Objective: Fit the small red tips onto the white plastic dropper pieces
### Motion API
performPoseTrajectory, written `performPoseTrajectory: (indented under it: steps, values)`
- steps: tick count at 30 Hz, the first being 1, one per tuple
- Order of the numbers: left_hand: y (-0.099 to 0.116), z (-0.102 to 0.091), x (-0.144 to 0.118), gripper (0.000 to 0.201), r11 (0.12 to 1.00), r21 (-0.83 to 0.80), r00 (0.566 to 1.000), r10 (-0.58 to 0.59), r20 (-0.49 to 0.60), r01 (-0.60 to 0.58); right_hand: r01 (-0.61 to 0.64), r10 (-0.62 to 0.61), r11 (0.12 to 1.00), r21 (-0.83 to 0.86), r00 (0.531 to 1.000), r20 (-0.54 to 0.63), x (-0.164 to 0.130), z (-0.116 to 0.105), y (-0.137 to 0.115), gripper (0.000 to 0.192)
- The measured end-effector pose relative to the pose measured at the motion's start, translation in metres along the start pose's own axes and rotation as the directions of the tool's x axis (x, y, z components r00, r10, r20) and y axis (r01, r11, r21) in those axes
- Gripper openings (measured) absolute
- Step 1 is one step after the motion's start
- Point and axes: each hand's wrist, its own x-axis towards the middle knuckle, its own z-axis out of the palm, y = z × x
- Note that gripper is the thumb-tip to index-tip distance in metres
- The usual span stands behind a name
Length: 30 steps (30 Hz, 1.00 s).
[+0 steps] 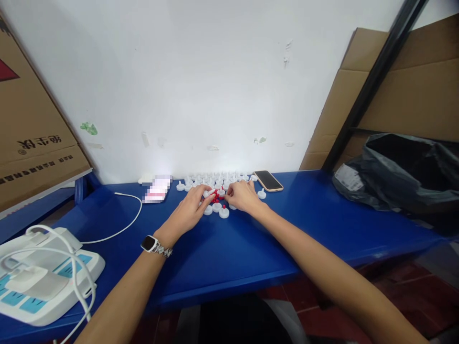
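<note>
My left hand (191, 208) is closed, with thumb and fingers pinching a white round cap with a spout, seen edge-on. Beside it my right hand (245, 196) has thumb and forefinger together; what they grip is too small to make out. Between the hands lies a small heap of red tips (216, 197). Just in front of them sit a few white caps, one with a red tip (224, 211) on its spout. Many more white spouted caps (215, 177) stand in a cluster behind my hands, and a single white cap (262, 194) lies right of my right hand.
A phone (268, 181) lies at back right, and a blurred-out lit screen (158, 188) at back left. A white cable (134, 222) runs to a power strip (53, 277) at left. A black plastic bag (401, 172) sits on the right of the blue table (229, 258).
</note>
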Motion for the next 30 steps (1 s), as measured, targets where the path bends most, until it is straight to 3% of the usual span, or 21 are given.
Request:
performPoseTrajectory:
  steps: [9,23,27,30]
  values:
    - [0.0022,-0.0006,-0.0008,0.040,1.000,0.002,1.000,0.001,-0.001,-0.001,-0.009,0.006,0.999,0.035,0.996,0.090,0.0007,0.0048,-0.0009,0.015]
    - [0.0001,0.0003,-0.0007,0.041,1.000,-0.004,1.000,-0.009,0.000,0.009,0.049,-0.049,0.996,0.070,0.999,0.000,0.0030,0.0054,0.0036,0.016]
    - [-0.0014,0.0015,-0.0007,0.040,1.000,-0.019,1.000,-0.001,-0.009,0.001,0.043,-0.017,0.949,0.311,0.996,-0.086,0.0019,0.0005,0.0062,0.013]
    - [0.0007,0.0020,-0.0014,0.040,0.999,-0.033,1.000,-0.010,0.005,0.010,0.065,0.016,0.740,0.669,0.993,-0.114,0.0024,0.0006,0.0037,0.013]
